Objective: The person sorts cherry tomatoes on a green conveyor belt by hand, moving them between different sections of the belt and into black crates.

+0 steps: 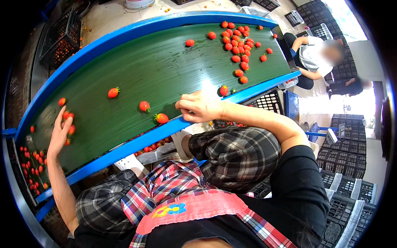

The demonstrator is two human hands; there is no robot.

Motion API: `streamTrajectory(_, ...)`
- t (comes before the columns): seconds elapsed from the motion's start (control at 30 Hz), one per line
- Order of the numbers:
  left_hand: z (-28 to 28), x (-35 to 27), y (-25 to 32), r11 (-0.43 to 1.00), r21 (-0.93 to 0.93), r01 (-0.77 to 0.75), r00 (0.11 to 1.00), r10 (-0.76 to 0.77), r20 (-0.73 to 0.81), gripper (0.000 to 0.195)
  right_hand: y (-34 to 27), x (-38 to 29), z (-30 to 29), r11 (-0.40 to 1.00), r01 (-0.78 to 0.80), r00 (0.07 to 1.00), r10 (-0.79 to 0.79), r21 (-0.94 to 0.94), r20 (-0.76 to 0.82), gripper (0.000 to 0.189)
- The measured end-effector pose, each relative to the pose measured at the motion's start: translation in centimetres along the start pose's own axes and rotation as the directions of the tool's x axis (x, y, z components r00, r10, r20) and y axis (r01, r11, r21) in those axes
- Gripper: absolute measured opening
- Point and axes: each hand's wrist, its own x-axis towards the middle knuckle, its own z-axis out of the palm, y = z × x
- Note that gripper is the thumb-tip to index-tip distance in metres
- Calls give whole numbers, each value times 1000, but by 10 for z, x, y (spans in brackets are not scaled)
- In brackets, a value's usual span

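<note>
Cherry tomatoes lie on a green conveyor belt [149, 68] in front of me. My left hand [59, 133] reaches over the belt's left part, fingers apart, beside a few blurred tomatoes [71, 129]. Another tomato [62, 101] sits just past its fingertips. My right hand [200, 107] is at the near blue rim [149, 135] with its fingers curled; whether anything is inside them is hidden. Left of it rest a tomato with a green calyx [161, 118] and a second one [144, 106]. On its other side is another tomato [223, 90].
Many tomatoes cluster [235, 43] at the belt's right end; more lie beyond the left end [34, 167]. A black crate [60, 40] stands past the far rim. A seated person [313, 55] is at the right end. Stacked black crates [344, 148] and a scale [331, 136] stand to the right.
</note>
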Motion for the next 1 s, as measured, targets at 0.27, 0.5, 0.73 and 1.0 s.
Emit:
streamTrajectory(0.27,18,-42,17,817,566,110,959,-237,155,113,0,5,4,1000,27,1000,-27,-12,-14,14)
streamTrajectory(0.5,104,-35,100,947,-317,63,808,138,573,74,5,1,7,994,97,989,-100,-42,-106,18)
streamTrajectory(0.73,137,-21,139,954,-287,-87,673,269,689,42,0,2,1,997,73,995,-75,-26,-68,18)
streamTrajectory(1.0,144,-52,126,487,171,-856,513,764,391,70,98,-16,-60,698,-619,444,690,361,-572,24)
